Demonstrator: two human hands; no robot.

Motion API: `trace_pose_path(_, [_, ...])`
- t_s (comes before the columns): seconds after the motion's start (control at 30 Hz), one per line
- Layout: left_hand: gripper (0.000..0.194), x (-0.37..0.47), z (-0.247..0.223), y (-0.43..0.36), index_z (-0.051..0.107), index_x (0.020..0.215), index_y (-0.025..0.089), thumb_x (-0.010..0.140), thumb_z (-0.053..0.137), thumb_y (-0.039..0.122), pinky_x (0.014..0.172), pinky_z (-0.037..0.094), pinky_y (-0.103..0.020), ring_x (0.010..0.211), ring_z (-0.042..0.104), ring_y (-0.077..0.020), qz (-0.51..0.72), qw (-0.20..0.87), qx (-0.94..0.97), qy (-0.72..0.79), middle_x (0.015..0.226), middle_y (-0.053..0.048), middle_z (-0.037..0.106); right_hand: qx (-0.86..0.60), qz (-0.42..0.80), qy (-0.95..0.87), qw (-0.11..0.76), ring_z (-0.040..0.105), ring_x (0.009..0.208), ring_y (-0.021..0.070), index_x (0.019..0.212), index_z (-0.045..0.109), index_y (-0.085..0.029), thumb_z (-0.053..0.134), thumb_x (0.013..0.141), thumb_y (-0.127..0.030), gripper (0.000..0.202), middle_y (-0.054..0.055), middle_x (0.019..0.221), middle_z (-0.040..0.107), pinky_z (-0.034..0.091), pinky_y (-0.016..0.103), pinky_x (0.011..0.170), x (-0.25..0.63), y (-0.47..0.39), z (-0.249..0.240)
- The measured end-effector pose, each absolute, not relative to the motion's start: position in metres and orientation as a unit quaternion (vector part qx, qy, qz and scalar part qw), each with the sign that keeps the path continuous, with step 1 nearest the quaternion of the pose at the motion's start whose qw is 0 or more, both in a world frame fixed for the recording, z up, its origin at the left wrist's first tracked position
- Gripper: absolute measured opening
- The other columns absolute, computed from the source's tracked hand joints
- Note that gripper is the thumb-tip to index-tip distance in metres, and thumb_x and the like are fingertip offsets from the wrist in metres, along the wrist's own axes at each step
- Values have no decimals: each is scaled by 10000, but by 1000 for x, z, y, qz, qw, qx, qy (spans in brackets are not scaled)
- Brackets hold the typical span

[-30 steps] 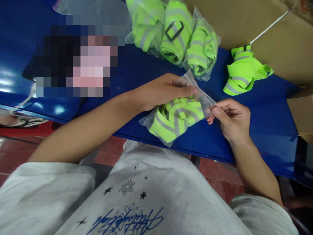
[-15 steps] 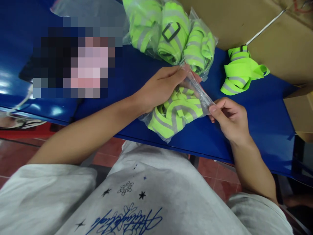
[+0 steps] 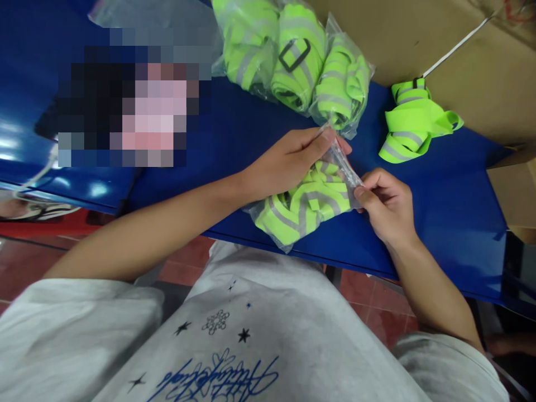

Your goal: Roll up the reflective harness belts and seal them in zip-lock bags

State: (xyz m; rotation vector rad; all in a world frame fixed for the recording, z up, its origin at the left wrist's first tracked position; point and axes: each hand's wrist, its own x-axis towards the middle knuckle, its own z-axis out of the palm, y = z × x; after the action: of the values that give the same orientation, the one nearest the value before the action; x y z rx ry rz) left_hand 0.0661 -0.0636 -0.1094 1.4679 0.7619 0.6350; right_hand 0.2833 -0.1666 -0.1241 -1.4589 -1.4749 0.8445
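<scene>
A clear plastic bag [image 3: 344, 167] is pinched at both ends of its top edge

Inside the bag, a bright yellow-green cloth strap [image 3: 301, 206] with grey stripes is bunched up. The bag is kept near the front edge of the shiny blue worktop [image 3: 456, 212]. One end of its top edge is pinched by the bare left hand [image 3: 293, 159], and the other end by the bare right hand [image 3: 389, 206].

Half a second ago, the left hand was held higher, and the top edge was stretched longer. Now the hands have been brought a bit closer. So the top seems to be well gripped, but it cannot be told if it is sealed.

Three bagged yellow-green rolls [image 3: 299, 61] are lined up just behind. A loose yellow-green striped strap [image 3: 406, 123] is left on the right, by a big brown cardboard box [image 3: 419, 39].

No label can be read on the bag. Curly blue writing [image 3: 218, 379] is printed on the white shirt [image 3: 268, 301], but its words cannot be made out.
</scene>
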Motion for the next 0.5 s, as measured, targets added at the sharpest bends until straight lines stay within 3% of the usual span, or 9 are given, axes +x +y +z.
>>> trace_pose_path(0.17, [425,67,-112,-65,781,1177,184,1144,413,395,953,563,-262,1028,741,-161,281,620,673,291,1086,-34,802,-579,371,-591,422,473,499,100,835,676,-243,751,961,-425,233,-44,606,549,364,262,463,281,-166,-124])
trace_pose_path(0.5, [436,71,-114,-70,785,1236,178,1140,441,428,907,551,-246,1024,741,-169,244,626,683,285,1134,-52,807,-571,346,-613,423,403,520,86,805,611,-233,722,965,-362,233,-48,629,506,318,262,484,272,-166,-120])
